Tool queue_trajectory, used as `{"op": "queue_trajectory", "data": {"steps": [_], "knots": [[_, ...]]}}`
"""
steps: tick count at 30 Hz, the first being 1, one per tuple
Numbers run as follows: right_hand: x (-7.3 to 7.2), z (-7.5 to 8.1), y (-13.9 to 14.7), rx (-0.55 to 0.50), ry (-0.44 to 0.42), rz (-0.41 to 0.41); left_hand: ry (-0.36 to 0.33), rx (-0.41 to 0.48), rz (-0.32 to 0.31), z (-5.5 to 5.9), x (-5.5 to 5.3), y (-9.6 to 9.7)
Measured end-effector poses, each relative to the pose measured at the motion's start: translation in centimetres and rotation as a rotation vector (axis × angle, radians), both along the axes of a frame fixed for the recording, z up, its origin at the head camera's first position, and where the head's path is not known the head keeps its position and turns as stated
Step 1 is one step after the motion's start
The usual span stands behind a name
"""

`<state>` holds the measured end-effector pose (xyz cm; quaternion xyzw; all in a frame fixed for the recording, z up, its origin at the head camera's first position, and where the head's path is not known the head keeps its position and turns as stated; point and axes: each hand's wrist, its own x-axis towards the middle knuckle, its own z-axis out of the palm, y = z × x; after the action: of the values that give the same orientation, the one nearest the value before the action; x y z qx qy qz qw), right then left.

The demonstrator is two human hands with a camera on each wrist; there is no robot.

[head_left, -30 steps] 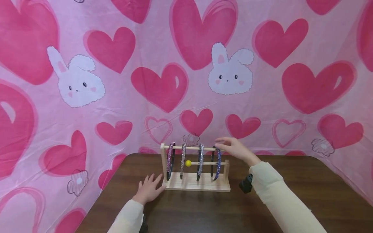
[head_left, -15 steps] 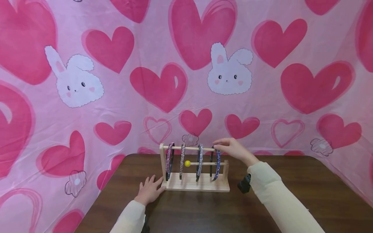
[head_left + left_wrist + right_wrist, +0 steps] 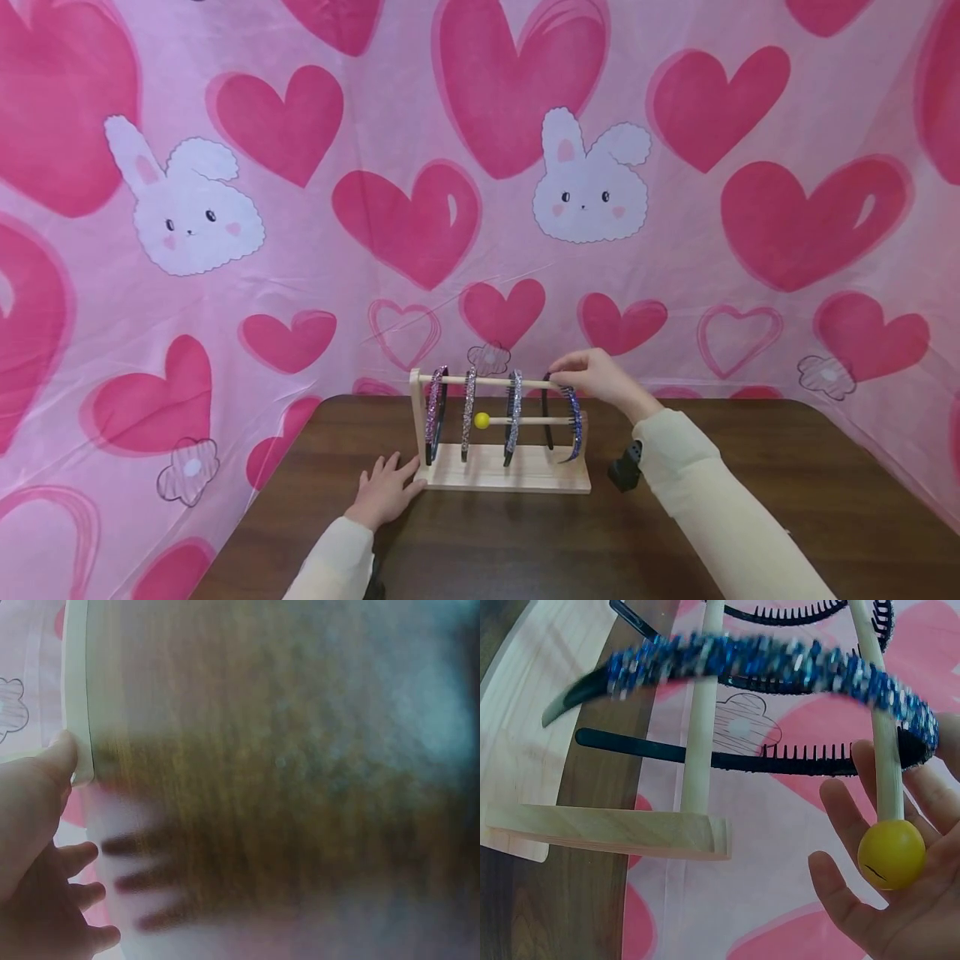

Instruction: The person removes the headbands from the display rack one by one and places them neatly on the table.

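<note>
A wooden headband rack (image 3: 506, 477) stands on the dark table, bearing several glittery headbands on its upper rod. My right hand (image 3: 603, 379) pinches the top of the blue headband (image 3: 576, 425) near that rod's right end. In the right wrist view, the fingers are round the headband's top, just behind a yellow ball (image 3: 891, 855) on the rod's tip. A pink headband (image 3: 433, 417), a silver-brown headband (image 3: 468, 417) and a silver headband (image 3: 514, 421) hang further left. My left hand (image 3: 384, 493), fingers spread, touches the left end of the rack's base (image 3: 80, 697).
The shorter lower rod (image 3: 536, 421) points left and ends in another yellow ball (image 3: 482, 421). Behind the brown table (image 3: 487, 542) hangs a pink cloth (image 3: 420, 100) with hearts and rabbits. A black wrist camera (image 3: 625, 468) sits under the right sleeve.
The blue headband has shifted right along the upper rod in my right hand, its front now nearer the rack's right upright. My left hand stays at the base's left end.
</note>
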<state>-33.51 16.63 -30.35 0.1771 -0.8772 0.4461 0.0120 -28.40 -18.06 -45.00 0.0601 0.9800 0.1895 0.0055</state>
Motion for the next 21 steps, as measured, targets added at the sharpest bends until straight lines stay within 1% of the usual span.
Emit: {"op": "queue_trajectory", "data": {"steps": [5,8,15,21], "knots": [[-0.1,0.4,0.2,-0.017,0.007,-0.052,0.004,0.009,-0.006,0.1,0.1,0.0],[0.0,0.8,0.6,-0.018,0.036,-0.071,0.003,0.012,-0.007,0.1,0.1,-0.1],[0.4,2.2,1.6,-0.059,0.087,-0.066,-0.01,0.026,0.007,0.0,-0.2,0.0],[0.7,3.1,2.6,-0.104,0.117,-0.095,-0.008,0.028,0.004,-0.1,-0.4,-0.1]]}}
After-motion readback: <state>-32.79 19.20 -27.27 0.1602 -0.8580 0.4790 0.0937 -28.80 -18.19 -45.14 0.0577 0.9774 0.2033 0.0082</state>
